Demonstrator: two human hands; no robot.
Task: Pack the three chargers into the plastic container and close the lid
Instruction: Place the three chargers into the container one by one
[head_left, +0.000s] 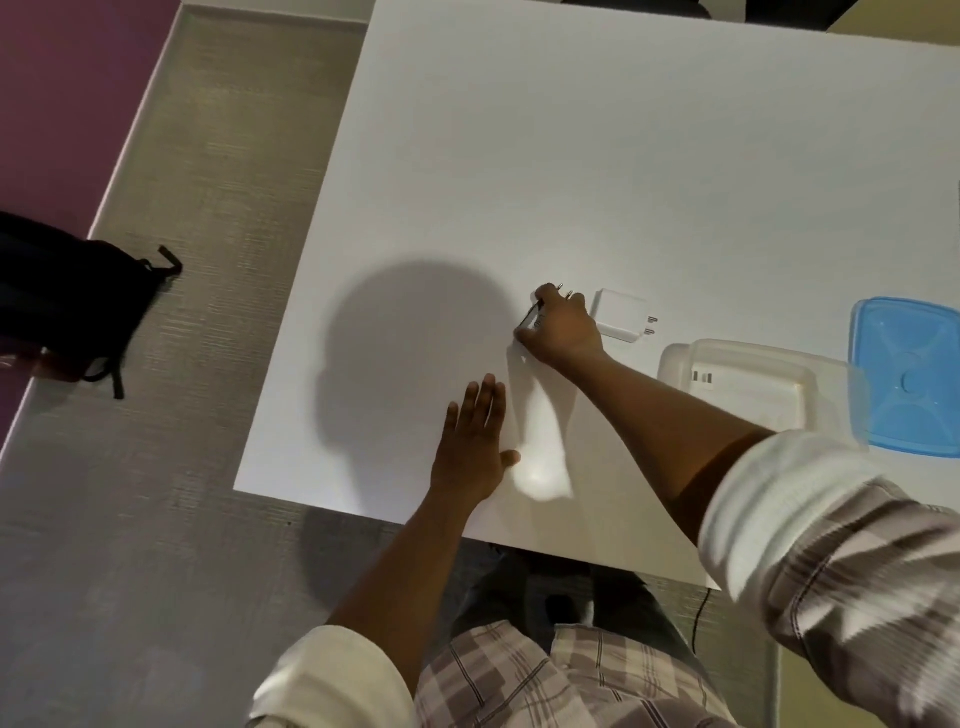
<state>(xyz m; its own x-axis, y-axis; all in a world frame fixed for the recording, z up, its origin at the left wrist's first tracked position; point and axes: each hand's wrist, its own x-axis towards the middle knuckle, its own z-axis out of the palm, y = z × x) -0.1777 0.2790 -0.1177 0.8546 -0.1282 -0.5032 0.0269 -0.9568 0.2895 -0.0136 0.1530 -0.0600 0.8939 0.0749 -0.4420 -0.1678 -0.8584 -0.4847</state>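
Note:
My right hand is closed around a white charger on the white table; only its edge and two metal prongs show past my fingers. Just right of that hand lies a second white charger, prongs pointing right. A clear plastic container stands further right, and a third white charger rests inside it. The blue lid lies beside the container on its right, off the box. My left hand lies flat on the table, fingers spread, holding nothing.
The white table ends at a near edge close to my body and a left edge over grey carpet. A black bag sits on the floor to the left. A thin black cable hangs below the table's near edge.

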